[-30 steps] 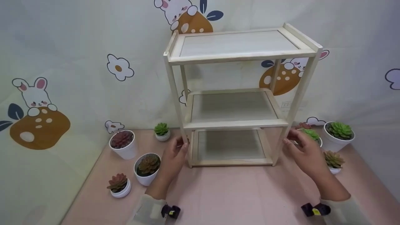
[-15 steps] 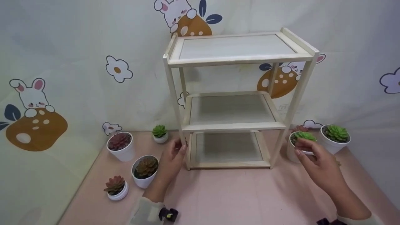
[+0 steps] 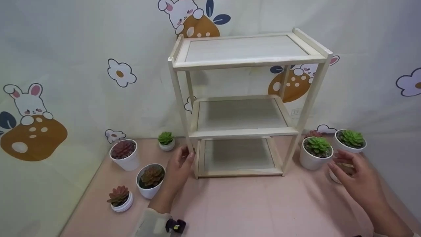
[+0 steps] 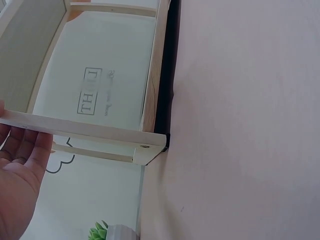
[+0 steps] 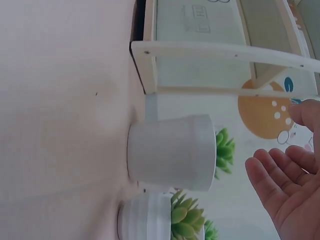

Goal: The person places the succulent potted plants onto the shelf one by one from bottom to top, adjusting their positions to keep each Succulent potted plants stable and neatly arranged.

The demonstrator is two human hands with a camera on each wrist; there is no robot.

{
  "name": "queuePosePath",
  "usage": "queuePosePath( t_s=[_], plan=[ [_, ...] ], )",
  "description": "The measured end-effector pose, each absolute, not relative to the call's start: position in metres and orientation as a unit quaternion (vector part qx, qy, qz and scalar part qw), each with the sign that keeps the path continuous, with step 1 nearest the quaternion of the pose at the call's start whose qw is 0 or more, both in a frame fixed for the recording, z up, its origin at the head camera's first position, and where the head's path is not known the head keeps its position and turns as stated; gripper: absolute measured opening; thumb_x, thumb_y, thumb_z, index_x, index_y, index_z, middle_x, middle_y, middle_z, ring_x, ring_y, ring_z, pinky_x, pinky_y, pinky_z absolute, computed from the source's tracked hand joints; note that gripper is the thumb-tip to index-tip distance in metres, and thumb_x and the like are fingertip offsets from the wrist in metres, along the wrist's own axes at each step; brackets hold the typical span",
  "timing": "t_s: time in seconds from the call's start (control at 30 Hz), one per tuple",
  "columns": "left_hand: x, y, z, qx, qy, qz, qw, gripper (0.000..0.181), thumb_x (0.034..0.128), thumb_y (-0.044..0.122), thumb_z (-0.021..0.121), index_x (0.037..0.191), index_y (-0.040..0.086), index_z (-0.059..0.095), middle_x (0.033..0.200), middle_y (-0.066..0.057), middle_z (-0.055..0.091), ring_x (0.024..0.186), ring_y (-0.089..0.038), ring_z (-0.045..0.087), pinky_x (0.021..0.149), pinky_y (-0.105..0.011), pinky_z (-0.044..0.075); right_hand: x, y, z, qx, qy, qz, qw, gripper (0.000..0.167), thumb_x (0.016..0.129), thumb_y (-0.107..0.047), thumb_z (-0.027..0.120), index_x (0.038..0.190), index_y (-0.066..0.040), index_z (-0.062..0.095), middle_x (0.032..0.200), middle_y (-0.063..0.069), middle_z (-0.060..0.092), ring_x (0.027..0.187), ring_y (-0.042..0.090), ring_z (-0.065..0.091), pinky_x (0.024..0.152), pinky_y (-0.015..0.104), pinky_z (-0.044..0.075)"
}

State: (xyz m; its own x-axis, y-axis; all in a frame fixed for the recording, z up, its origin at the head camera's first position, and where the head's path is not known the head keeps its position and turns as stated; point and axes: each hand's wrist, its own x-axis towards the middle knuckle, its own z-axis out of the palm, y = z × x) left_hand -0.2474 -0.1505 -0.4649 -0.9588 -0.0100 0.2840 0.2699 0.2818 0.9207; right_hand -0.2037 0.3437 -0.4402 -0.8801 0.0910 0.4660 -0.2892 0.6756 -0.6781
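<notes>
Hanging at rear and sides: one pale backdrop (image 3: 82,108) printed with rabbits and flowers.

One pink tabletop (image 3: 250,204), below.

One wooden rack (image 3: 243,132), three-tier, upright on the tabletop against the rear, plants on both sides. Changed: right front post released within the last second. The rack appears to stand steady by itself, its placing seemingly settled.

Two hands. Left hand (image 3: 179,168): on the lower left front post, as before, fingers behind and thumb in front, lightly pinching it. Right hand (image 3: 360,177): drawn away to the right, fingers loosely curved and parted from the thumb, holding nothing; now over the right-hand plants, and judged free for other work.

Larger potted plants: dark-red plant (image 3: 126,154) and brown plant (image 3: 149,184), left; front green plant (image 3: 314,161) and rear green plant (image 3: 350,136), right.

Smaller pots: red-tipped plant (image 3: 120,199) and little green plant (image 3: 166,141), left; ribbed pot (image 3: 335,175), partly hidden by the right hand.
</notes>
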Motion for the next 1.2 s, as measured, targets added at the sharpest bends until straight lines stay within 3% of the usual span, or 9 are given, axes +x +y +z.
queuePosePath(
  t_s=[0.37,0.47,0.57,0.6,0.67,0.7,0.8,0.93,1.2],
  plan=[
    [-0.248,-0.15,-0.465,-0.076,-0.8,-0.584,0.118,0.034,0.1078,0.027,0.058,0.137,0.011,0.058,0.134,-0.014,0.064,0.133,-0.025,0.059,0.116,-0.049,0.047,-0.208,0.367,-0.445,-0.023,-0.906,0.37,0.204,0.061,0.1,-0.027,0.071,0.145,0.007,0.048,0.135,0.029,0.058,0.096,-0.026,0.043,0.072,-0.004,0.042],
    [-0.248,-0.151,-0.465,-0.078,-0.802,-0.581,0.119,0.034,0.1079,0.028,0.058,0.137,0.011,0.057,0.135,-0.014,0.064,0.133,-0.025,0.059,0.117,-0.049,0.047,-0.211,0.37,-0.449,-0.046,-0.909,0.361,0.202,0.066,0.1,-0.031,0.071,0.147,0.009,0.046,0.136,0.031,0.056,0.105,0.0,0.061,0.072,-0.003,0.041],
    [-0.248,-0.151,-0.464,-0.078,-0.801,-0.581,0.121,0.033,0.1079,0.027,0.058,0.137,0.011,0.058,0.134,-0.013,0.065,0.131,-0.024,0.06,0.116,-0.048,0.048,-0.215,0.375,-0.452,-0.064,-0.914,0.35,0.192,0.073,0.1,-0.036,0.07,0.149,0.01,0.042,0.137,0.033,0.053,0.117,0.035,0.062,0.077,0.006,0.049],
    [-0.248,-0.151,-0.464,-0.077,-0.8,-0.582,0.121,0.032,0.1079,0.026,0.058,0.136,0.011,0.058,0.134,-0.013,0.065,0.131,-0.024,0.061,0.116,-0.048,0.048,-0.216,0.377,-0.453,-0.067,-0.916,0.349,0.188,0.075,0.1,-0.038,0.069,0.149,0.01,0.041,0.138,0.033,0.052,0.121,0.045,0.058,0.082,0.014,0.054],
    [-0.248,-0.151,-0.464,-0.075,-0.8,-0.583,0.121,0.031,0.108,0.025,0.058,0.136,0.011,0.059,0.133,-0.013,0.065,0.13,-0.024,0.061,0.115,-0.049,0.049,-0.219,0.381,-0.455,-0.072,-0.917,0.35,0.178,0.078,0.1,-0.04,0.068,0.15,0.011,0.039,0.14,0.035,0.05,0.124,0.049,0.055,0.094,0.035,0.058],
    [-0.248,-0.15,-0.464,-0.074,-0.8,-0.583,0.12,0.031,0.1081,0.025,0.058,0.135,0.011,0.059,0.133,-0.012,0.065,0.13,-0.023,0.061,0.115,-0.049,0.049,-0.22,0.383,-0.456,-0.075,-0.919,0.348,0.172,0.079,0.1,-0.042,0.067,0.151,0.012,0.039,0.14,0.035,0.05,0.125,0.05,0.054,0.097,0.047,0.056],
    [-0.248,-0.15,-0.463,-0.079,-0.798,-0.585,0.119,0.031,0.1083,0.023,0.057,0.135,0.009,0.058,0.132,-0.015,0.064,0.13,-0.025,0.061,0.115,-0.049,0.048,-0.222,0.39,-0.459,-0.077,-0.92,0.352,0.158,0.082,0.101,-0.042,0.066,0.151,0.016,0.035,0.141,0.038,0.047,0.128,0.053,0.05,0.101,0.068,0.046],
    [-0.247,-0.15,-0.464,-0.086,-0.796,-0.587,0.118,0.031,0.1084,0.021,0.056,0.136,0.006,0.057,0.133,-0.019,0.063,0.131,-0.027,0.06,0.116,-0.05,0.047,-0.224,0.398,-0.463,-0.079,-0.921,0.355,0.137,0.084,0.102,-0.042,0.064,0.151,0.019,0.031,0.143,0.041,0.044,0.129,0.056,0.047,0.103,0.07,0.043],
    [-0.247,-0.151,-0.464,-0.077,-0.803,-0.579,0.118,0.035,0.1086,0.026,0.056,0.136,0.005,0.057,0.131,-0.015,0.065,0.129,-0.025,0.06,0.117,-0.05,0.047,-0.23,0.407,-0.469,-0.088,-0.923,0.362,0.096,0.094,0.1,-0.049,0.066,0.153,0.018,0.026,0.147,0.044,0.04,0.131,0.058,0.044,0.106,0.072,0.041]
  ],
)
